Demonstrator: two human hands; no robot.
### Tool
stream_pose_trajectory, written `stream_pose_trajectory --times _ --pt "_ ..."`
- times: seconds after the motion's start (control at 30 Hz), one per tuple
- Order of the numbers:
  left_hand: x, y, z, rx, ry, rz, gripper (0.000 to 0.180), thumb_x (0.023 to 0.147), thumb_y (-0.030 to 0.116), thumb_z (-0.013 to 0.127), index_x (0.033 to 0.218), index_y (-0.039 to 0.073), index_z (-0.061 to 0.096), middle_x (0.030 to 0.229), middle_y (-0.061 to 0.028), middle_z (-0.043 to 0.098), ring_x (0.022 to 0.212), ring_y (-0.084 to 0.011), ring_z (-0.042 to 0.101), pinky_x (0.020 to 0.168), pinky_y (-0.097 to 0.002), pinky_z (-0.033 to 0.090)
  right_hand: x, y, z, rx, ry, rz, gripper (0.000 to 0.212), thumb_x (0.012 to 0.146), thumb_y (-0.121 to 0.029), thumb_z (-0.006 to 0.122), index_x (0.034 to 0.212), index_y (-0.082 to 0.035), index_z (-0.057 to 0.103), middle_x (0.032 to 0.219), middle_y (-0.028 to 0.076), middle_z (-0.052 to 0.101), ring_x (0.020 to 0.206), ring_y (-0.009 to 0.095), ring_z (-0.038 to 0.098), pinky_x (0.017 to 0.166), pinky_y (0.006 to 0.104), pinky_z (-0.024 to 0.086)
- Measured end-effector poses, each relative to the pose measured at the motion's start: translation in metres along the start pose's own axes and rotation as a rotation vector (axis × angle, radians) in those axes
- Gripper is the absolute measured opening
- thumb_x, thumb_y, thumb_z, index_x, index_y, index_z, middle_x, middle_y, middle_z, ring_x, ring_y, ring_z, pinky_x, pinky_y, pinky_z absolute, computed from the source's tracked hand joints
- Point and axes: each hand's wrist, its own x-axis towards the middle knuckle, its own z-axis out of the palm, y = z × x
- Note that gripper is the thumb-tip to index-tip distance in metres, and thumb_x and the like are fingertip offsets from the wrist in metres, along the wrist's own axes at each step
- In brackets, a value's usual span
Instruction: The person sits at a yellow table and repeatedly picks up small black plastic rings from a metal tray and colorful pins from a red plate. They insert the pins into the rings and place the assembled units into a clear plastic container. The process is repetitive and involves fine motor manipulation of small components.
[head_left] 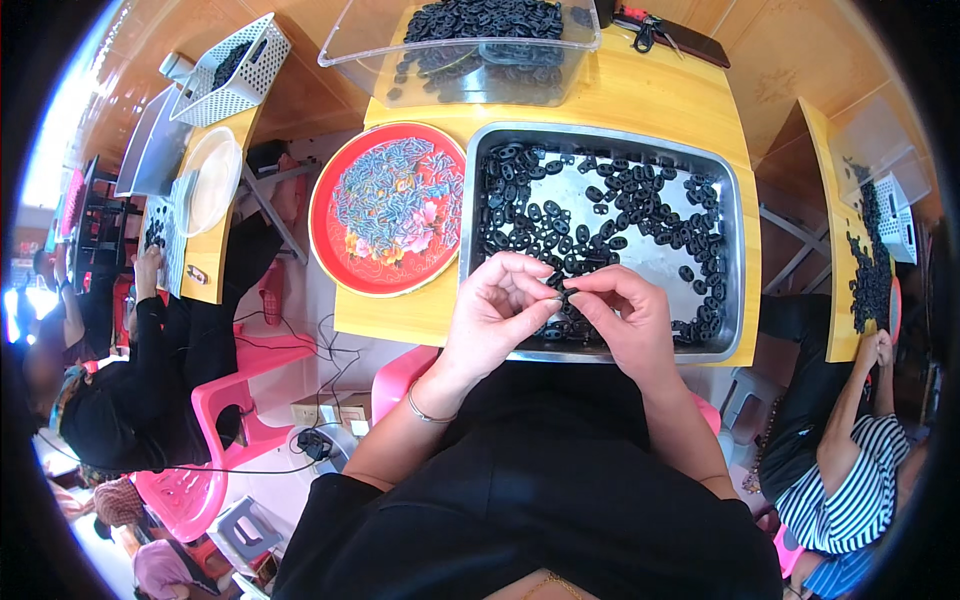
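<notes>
Above the near edge of a metal tray (660,280), my left hand (495,305) and my right hand (635,315) meet fingertip to fingertip. Both are closed in a pinch around a small black piece (567,292), mostly hidden by the fingers. It resembles the small black oval pieces with holes (620,205) strewn over the tray below. Left of that tray, a round red tray with a flower pattern (350,265) holds a heap of thin silvery-blue pieces (385,185), too small to make out exactly.
At the table's far side stands a clear plastic bin (450,85) of black pieces, with scissors (645,38) to its right. Pink chairs (215,420) stand at the left. Co-workers sit at tables on both sides, one in a striped shirt (850,490). A cable (200,467) crosses the left.
</notes>
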Motion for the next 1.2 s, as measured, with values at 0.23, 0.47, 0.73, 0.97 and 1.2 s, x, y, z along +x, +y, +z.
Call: stream_pose_trajectory --times 0.23,0.47,0.73,0.97,1.2 --pt "0.0 0.0 -0.001 0.038 -0.02 0.007 0.034 0.074 -0.012 0.06 0.103 0.002 0.051 0.082 -0.0021 0.059 0.076 -0.0062 0.056 0.07 -0.0201 0.046 0.0 -0.003 -0.001 -0.104 -0.023 -0.045 0.012 0.077 -0.001 0.063 0.089 -0.003 0.066 0.079 0.005 0.061 0.065 0.007 0.055 0.057 0.0187 0.043" --pt "0.003 0.003 0.003 0.147 -0.019 0.038 0.043 0.072 -0.013 0.061 0.11 0.002 0.049 0.081 -0.0021 0.059 0.076 -0.0067 0.056 0.068 -0.0205 0.046 -0.001 0.0 -0.003 -0.05 -0.026 0.007 0.011 0.078 -0.001 0.062 0.089 -0.002 0.066 0.078 0.004 0.061 0.067 0.006 0.056 0.059 0.0184 0.044" --pt "0.012 0.004 -0.005 0.506 -0.038 -0.027 0.037 0.072 -0.009 0.064 0.106 0.003 0.053 0.085 -0.0004 0.057 0.069 -0.0047 0.051 0.062 -0.0189 0.044 -0.002 0.009 -0.02 0.137 0.063 0.11 0.011 0.082 0.001 0.057 0.093 0.001 0.06 0.083 0.003 0.061 0.071 0.005 0.054 0.064 0.0186 0.044" --pt "0.028 0.006 -0.003 1.27 -0.235 0.25 0.024 0.066 0.005 0.067 0.089 0.006 0.06 0.075 -0.0072 0.054 0.068 -0.0231 0.055 0.061 -0.0324 0.046 -0.008 0.013 -0.041 0.19 0.137 0.166 0.013 0.086 -0.006 0.053 0.097 -0.002 0.056 0.085 0.005 0.061 0.07 0.006 0.053 0.061 0.0186 0.042" --pt "0.036 0.0 0.009 1.485 -0.304 0.236 0.022 0.067 0.011 0.066 0.087 0.007 0.059 0.076 -0.0087 0.053 0.075 -0.0276 0.056 0.067 -0.0362 0.047 -0.011 0.014 -0.04 0.208 0.118 0.148 0.019 0.085 -0.004 0.052 0.104 -0.001 0.055 0.085 0.005 0.06 0.07 0.005 0.053 0.063 0.0178 0.041"
